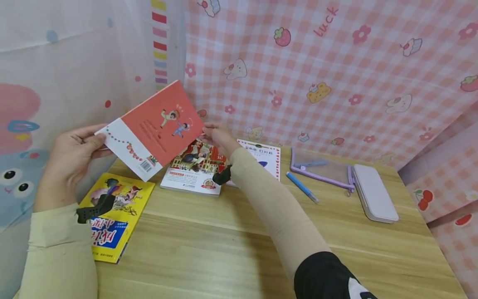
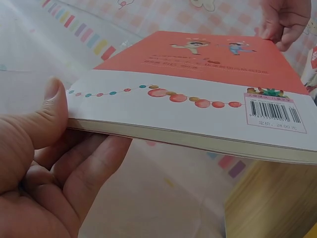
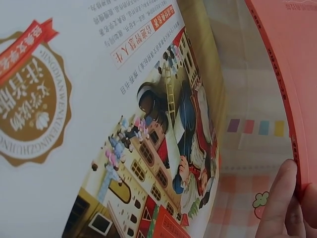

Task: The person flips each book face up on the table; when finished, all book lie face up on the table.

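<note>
A red and white book point(image 1: 160, 120) is held up tilted above the table, its barcode side facing me. My left hand point(image 1: 76, 153) pinches its white lower-left corner, thumb on top and fingers beneath, as the left wrist view shows. At the spine edge on the opposite side, my right hand point(image 1: 220, 139) pinches the book between thumb and fingers. Beneath it lies a storybook point(image 1: 191, 182) with a picture cover, partly hidden by the raised book and right hand. A yellow book point(image 1: 130, 216) lies under my left wrist, partly covered by the forearm.
Behind my right forearm lies a white book point(image 1: 274, 160) with a red-patterned border. Farther right are a blue pen point(image 1: 302, 187), a see-through pouch with purple edging point(image 1: 325, 176) and a white case point(image 1: 375, 193). Patterned curtains point(image 1: 328, 62) hang along the table's back and sides.
</note>
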A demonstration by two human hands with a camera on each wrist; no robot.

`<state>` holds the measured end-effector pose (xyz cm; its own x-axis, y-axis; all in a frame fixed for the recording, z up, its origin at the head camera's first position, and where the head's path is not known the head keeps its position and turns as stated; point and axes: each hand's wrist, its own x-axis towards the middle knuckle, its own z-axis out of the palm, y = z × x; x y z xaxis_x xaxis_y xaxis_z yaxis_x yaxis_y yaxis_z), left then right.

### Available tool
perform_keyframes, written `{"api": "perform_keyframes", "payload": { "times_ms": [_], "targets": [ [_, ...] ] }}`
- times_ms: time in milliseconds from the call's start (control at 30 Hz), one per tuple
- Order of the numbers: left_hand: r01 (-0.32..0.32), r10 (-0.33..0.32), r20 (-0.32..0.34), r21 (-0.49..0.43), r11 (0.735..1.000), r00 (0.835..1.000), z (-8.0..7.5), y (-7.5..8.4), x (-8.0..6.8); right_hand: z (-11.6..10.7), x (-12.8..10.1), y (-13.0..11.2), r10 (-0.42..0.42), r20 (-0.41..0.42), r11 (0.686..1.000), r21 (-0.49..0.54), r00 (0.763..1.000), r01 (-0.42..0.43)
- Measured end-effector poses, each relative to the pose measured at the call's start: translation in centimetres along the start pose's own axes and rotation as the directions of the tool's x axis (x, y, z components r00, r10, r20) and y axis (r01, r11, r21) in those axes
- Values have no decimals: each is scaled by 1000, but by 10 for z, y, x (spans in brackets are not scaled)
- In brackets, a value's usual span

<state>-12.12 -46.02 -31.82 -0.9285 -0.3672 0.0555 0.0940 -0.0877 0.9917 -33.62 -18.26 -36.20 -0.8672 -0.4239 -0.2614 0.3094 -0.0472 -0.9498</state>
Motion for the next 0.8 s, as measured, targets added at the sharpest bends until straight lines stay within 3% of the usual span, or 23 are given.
{"api": "perform_keyframes", "payload": {
  "times_ms": [400,533,800],
  "targets": [
    [-81,78,32,101,992,996,7,6,-3,2,1,1,11,-10,1000,22,1000,-11],
    [-106,104,28,105,989,994,10,9,-3,3,0,1,-18,-4,1000,-16,1000,18],
    [-93,93,3,86,992,996,13,11,-3,2,0,2,-93,23,982,-161,995,96]
  ]
}}
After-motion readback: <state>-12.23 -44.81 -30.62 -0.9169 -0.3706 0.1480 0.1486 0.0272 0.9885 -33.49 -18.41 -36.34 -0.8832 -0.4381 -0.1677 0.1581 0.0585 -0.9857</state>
